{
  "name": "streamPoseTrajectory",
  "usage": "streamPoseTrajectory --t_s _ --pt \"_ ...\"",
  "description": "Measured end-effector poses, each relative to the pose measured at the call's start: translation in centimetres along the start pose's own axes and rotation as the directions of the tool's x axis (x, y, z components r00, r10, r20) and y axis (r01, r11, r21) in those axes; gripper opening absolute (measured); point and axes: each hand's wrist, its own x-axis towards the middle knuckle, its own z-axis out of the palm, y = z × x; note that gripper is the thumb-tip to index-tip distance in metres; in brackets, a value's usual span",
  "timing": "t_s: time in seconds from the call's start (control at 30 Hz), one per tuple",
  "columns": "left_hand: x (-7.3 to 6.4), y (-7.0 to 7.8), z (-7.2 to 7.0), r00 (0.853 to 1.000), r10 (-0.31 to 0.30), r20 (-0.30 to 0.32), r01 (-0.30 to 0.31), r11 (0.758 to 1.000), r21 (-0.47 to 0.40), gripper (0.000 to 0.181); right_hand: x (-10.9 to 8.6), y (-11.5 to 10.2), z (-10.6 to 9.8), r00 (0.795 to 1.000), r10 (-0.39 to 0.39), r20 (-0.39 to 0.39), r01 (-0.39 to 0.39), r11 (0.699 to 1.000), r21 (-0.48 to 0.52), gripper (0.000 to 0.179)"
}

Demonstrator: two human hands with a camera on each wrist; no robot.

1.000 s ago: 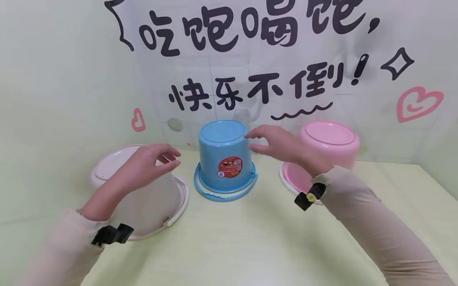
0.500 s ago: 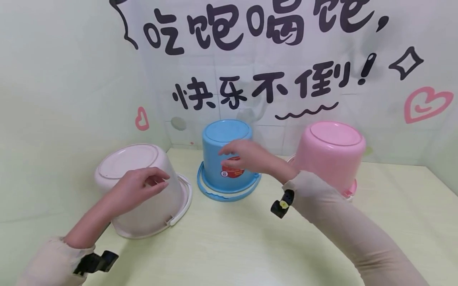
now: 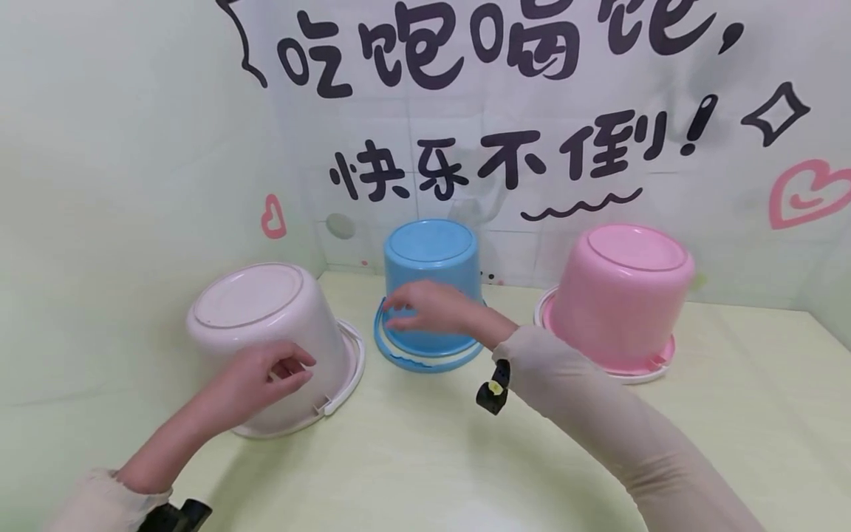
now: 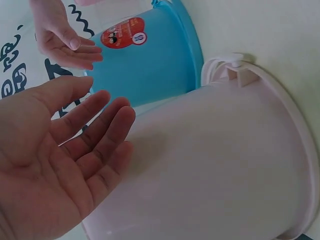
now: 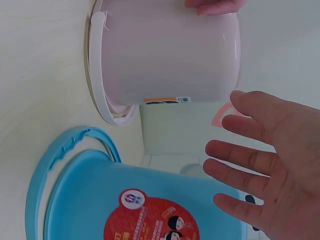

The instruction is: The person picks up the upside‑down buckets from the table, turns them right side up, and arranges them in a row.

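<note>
Three buckets stand upside down in a row on the table. At the left is a pale pinkish-white bucket point(image 3: 253, 295), with my left hand point(image 3: 269, 373) in front of its side, fingers loosely bent and holding nothing. The blue bucket point(image 3: 432, 244) in the middle bears a red label point(image 5: 152, 220) and has its handle lying round the rim. My right hand point(image 3: 432, 307) hovers before it, empty, fingers relaxed, hiding the label in the head view. Further right stands a pink bucket point(image 3: 625, 295), behind my right forearm.
The light wood-look table point(image 3: 425, 443) meets a wall point(image 3: 565, 185) with large black characters and pink hearts behind the buckets. A plain pale wall point(image 3: 133, 185) closes the left side. Black wrist cameras sit on both sleeves.
My right hand has moved left and down from between the blue and pink buckets to before the blue one. My left hand has sunk lower. The view has shifted slightly; the buckets stay put.
</note>
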Motion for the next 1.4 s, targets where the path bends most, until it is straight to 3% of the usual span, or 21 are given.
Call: streamPoseTrajectory --t_s 0.63,0.9,1.13,1.4 --pt "-3.8 -3.9 2.7 0.993 -0.063 0.099 0.074 0.991 -0.112 0.011 3.7 0.2 4.9 0.993 -0.023 0.114 0.006 0.989 0.145 0.036" --pt "-4.8 -5.6 3.8 0.996 -0.04 0.083 0.048 0.994 -0.1 0.006 5.0 0.8 6.1 0.988 0.007 0.156 -0.035 0.984 0.177 0.037" --pt "-5.2 -6.3 4.4 0.987 -0.12 0.103 0.127 0.99 -0.067 0.007 6.3 1.5 7.2 0.985 0.013 0.173 -0.045 0.983 0.18 0.036" --pt "-5.3 -6.6 4.9 0.989 -0.138 0.053 0.136 0.99 0.025 0.006 7.3 1.9 8.3 0.984 0.003 0.178 -0.03 0.989 0.145 0.032"
